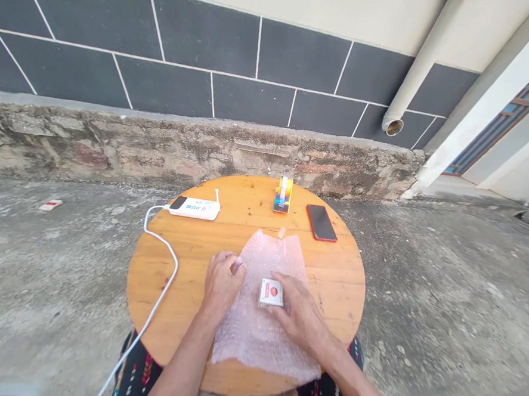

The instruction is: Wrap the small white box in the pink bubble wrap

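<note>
A sheet of pinkish bubble wrap [255, 336] lies spread over the front half of the round wooden table. On it sits a small white box [270, 292] with a red round print and red lettering. My right hand [298, 312] grips the box from its right side, fingers behind and thumb in front. At the wrap's left edge, my left hand [224, 278] has its fingers curled, pinching the edge of the bubble wrap. Just past the wrap's far edge is a small piece of clear tape [281, 233].
On the round table [164, 311] are a white power bank [197, 208] with a white cable [171, 251], a yellow tape dispenser [283, 195] and a red-edged phone [321, 222]. A stone-based wall [176, 149] stands behind. A flattened packet [50, 205] lies on the concrete floor.
</note>
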